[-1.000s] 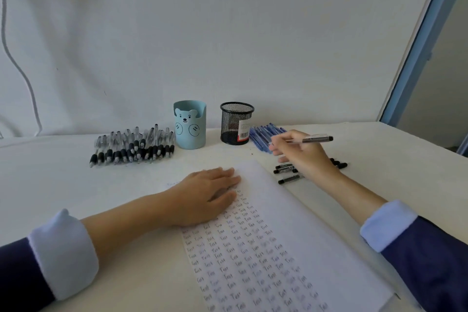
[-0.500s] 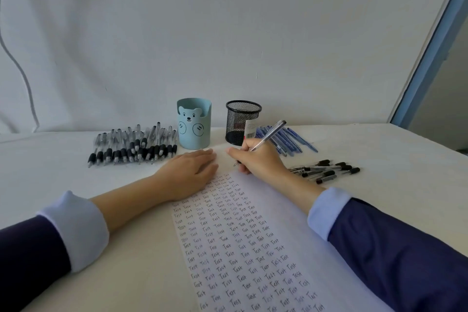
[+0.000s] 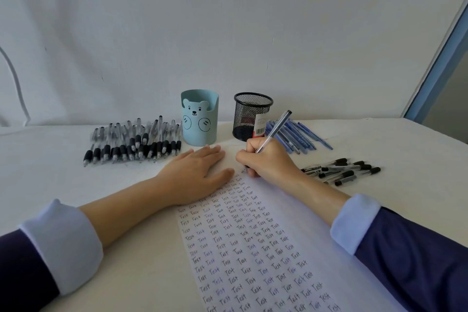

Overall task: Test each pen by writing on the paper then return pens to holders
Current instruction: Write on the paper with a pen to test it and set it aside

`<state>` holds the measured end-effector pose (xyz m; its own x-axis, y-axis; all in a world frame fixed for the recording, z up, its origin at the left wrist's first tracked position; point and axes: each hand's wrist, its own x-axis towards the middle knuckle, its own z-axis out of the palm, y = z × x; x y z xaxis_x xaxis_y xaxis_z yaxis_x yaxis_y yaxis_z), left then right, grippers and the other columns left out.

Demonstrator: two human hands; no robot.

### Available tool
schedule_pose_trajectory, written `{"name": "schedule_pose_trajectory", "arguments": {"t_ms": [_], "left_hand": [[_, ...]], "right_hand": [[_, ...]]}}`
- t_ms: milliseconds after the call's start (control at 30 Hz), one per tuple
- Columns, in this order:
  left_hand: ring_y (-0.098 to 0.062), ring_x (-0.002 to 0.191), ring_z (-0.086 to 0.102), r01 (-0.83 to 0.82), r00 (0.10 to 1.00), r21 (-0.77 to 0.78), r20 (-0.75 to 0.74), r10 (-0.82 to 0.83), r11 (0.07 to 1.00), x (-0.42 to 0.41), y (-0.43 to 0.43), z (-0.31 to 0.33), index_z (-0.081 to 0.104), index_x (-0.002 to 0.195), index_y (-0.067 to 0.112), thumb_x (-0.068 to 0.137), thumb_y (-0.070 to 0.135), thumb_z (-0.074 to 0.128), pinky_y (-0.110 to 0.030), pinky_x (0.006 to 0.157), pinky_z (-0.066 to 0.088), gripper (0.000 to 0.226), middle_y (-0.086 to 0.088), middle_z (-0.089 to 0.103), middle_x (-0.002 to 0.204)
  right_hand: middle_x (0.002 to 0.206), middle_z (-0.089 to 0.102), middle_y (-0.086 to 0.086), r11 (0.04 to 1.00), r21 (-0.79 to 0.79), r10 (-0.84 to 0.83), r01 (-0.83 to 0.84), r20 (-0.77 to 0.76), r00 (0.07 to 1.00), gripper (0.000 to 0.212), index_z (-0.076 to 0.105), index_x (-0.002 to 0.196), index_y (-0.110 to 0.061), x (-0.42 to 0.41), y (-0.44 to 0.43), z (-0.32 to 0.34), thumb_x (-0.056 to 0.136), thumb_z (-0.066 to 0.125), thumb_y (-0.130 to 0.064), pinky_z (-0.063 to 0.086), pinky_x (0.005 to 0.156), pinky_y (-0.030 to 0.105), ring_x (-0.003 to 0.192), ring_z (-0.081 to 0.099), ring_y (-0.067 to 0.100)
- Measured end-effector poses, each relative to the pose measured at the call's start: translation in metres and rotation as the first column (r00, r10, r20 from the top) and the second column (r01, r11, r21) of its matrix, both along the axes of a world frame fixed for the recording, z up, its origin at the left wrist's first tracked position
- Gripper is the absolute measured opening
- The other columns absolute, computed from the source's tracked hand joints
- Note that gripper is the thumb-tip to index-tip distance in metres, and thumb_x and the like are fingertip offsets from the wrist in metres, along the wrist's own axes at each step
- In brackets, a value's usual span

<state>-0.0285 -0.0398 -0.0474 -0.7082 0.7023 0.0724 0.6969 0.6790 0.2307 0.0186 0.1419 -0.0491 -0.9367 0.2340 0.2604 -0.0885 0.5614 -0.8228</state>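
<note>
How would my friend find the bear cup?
Look at the back of the table, by the wall. Two cups stand side by side; the bear cup is the left one. It is solid light blue with a bear face, while the mesh cup is black.

Soft even daylight, faint shadows, wide-angle edge distortion

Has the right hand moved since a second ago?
Yes: the right hand, gripping a pen, left the capped pens, swinging left onto the paper, now before the mesh holder.
</note>
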Motion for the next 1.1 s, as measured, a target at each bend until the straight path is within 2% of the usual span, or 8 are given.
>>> {"name": "schedule_pose_trajectory", "arguments": {"t_ms": [167, 333, 500, 667, 767, 900, 1100], "left_hand": [[-0.004, 0.147, 0.007, 0.006, 1.000, -0.019, 0.001, -0.006, 1.000, 0.0004, -0.0005, 0.0013, 0.015, 0.154, 0.032, 0.096, 0.061, 0.028, -0.024, 0.116, 0.000, 0.067, 0.015, 0.008, 0.161], [-0.004, 0.147, 0.009, -0.006, 1.000, -0.009, 0.000, 0.006, 1.000, 0.0024, 0.0005, 0.0024, 0.015, 0.154, 0.032, 0.097, 0.059, 0.029, -0.023, 0.115, 0.002, 0.065, 0.016, 0.009, 0.161], [-0.004, 0.147, 0.010, -0.007, 1.000, 0.001, 0.006, 0.007, 1.000, 0.0027, 0.0000, 0.0025, 0.018, 0.154, 0.032, 0.097, 0.059, 0.030, -0.023, 0.116, 0.003, 0.064, 0.016, 0.010, 0.161], [-0.004, 0.146, 0.011, -0.010, 1.000, 0.006, 0.005, 0.010, 1.000, 0.0028, -0.0001, 0.0025, 0.018, 0.154, 0.032, 0.097, 0.058, 0.031, -0.023, 0.115, 0.003, 0.064, 0.016, 0.011, 0.161], [-0.003, 0.146, 0.011, -0.010, 1.000, 0.007, 0.006, 0.010, 1.000, 0.0032, -0.0002, 0.0026, 0.018, 0.154, 0.032, 0.097, 0.058, 0.031, -0.022, 0.115, 0.002, 0.063, 0.017, 0.011, 0.161], [-0.004, 0.146, 0.010, -0.009, 1.000, 0.009, 0.009, 0.009, 1.000, 0.0028, -0.0007, 0.0024, 0.018, 0.154, 0.032, 0.097, 0.059, 0.031, -0.022, 0.115, 0.002, 0.064, 0.017, 0.011, 0.161], [-0.003, 0.146, 0.011, -0.007, 1.000, 0.005, 0.007, 0.007, 1.000, 0.0026, -0.0001, 0.0027, 0.018, 0.153, 0.033, 0.097, 0.059, 0.030, -0.021, 0.113, 0.002, 0.064, 0.017, 0.011, 0.161]], "right_hand": [[0.046, 0.058, 0.000, 1.000, 0.013, 0.025, -0.025, -0.022, 0.999, 0.035, 0.049, 0.048, -0.021, -0.0004, 0.0008, -0.0001, 0.078, 0.066, -0.017, 0.050, 0.065, 0.033, 0.050, 0.058, 0.007], [0.048, 0.060, -0.002, 0.995, 0.081, 0.048, -0.049, 0.008, 0.999, 0.028, 0.051, 0.050, -0.023, -0.0009, -0.0010, -0.0003, 0.075, 0.065, -0.030, 0.055, 0.077, 0.043, 0.053, 0.060, 0.006], [0.046, 0.058, 0.000, 0.998, 0.047, 0.041, -0.040, -0.031, 0.999, 0.034, 0.048, 0.050, -0.021, 0.0000, 0.0003, 0.0003, 0.078, 0.067, -0.017, 0.053, 0.069, 0.036, 0.052, 0.060, 0.007], [0.046, 0.058, 0.000, 0.996, 0.074, 0.041, -0.041, -0.001, 0.999, 0.031, 0.048, 0.049, -0.020, -0.0006, -0.0005, 0.0004, 0.074, 0.065, -0.021, 0.053, 0.073, 0.039, 0.052, 0.057, 0.008], [0.044, 0.057, 0.001, 0.999, 0.040, 0.024, -0.023, -0.020, 1.000, 0.032, 0.048, 0.049, -0.017, 0.0001, 0.0001, 0.0009, 0.075, 0.066, -0.015, 0.049, 0.065, 0.033, 0.051, 0.057, 0.009], [0.045, 0.057, 0.002, 0.997, 0.072, 0.031, -0.029, -0.034, 0.999, 0.028, 0.050, 0.056, -0.004, 0.0006, -0.0012, 0.0013, 0.077, 0.066, -0.013, 0.047, 0.068, 0.027, 0.049, 0.055, 0.005], [0.046, 0.056, 0.007, 0.998, 0.049, 0.039, -0.036, -0.058, 0.998, 0.028, 0.050, 0.056, -0.004, 0.0021, -0.0007, 0.0022, 0.078, 0.066, -0.008, 0.043, 0.060, 0.017, 0.047, 0.054, 0.005]]}}
